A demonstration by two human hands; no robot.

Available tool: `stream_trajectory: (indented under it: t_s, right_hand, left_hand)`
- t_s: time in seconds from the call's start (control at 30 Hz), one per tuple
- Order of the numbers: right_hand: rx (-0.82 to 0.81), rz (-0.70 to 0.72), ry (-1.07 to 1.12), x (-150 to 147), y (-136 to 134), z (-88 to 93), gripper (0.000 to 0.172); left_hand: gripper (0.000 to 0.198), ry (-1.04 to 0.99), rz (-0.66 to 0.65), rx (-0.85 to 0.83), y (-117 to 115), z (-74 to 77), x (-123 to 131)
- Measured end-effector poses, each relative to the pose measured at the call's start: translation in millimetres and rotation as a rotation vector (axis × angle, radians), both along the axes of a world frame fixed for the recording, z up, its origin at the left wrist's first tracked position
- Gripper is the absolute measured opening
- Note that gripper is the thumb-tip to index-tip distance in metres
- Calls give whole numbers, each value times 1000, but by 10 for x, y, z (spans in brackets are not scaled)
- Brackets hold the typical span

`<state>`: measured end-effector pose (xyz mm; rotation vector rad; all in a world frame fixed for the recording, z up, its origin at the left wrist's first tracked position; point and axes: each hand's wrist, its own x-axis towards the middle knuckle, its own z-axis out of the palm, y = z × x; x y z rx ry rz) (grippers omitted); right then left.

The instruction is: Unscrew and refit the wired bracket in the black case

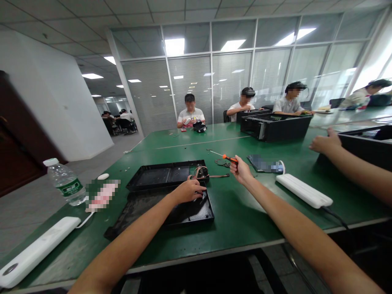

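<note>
My right hand (241, 170) is closed around the orange and black handle of a screwdriver (230, 158), raised over the table with its shaft pointing left. Over the right part of a black plastic shell (190, 214), my left hand (188, 191) has its fingers bent inward. Whatever those fingertips hold is too small or hidden to make out. Behind the near shell lies a second shallow black shell (167, 175). A bundle of thin wires (200, 172) sits at its right end, and one wire lead (219, 176) runs out onto the table.
White power strips (303, 190) lie right and left on the green table (232, 220). A water bottle (67, 183) and a phone (260, 163) flank the shells. At right, another person's hand (327, 143) touches a black case (367, 147). Several people sit across.
</note>
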<state>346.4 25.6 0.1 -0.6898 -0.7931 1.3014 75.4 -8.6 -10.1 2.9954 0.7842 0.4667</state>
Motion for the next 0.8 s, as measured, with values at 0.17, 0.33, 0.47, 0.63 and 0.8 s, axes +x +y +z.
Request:
stream_trajectory:
  t_s: [0.17,0.33,0.47,0.63,0.8]
  right_hand:
    - [61,90,10,-87,-151,217,20]
    - [394,200,-617,-298,-640,296,7]
    - [799,286,-1469,-603,-1244,117,16]
    - [891,296,-1910,-824,-1603,-142,29]
    - [894,256,-1915,-685,-1714,-236,18]
  left_hand:
    - [28,-70,51,97,-15,272,-150]
    - [30,116,330,115,214,405,-697]
    - [34,262,357,-56,421,346,-1072]
    - [32,156,207,-152,562,273,-1119]
    - [27,167,245,-169,635,188,-1088]
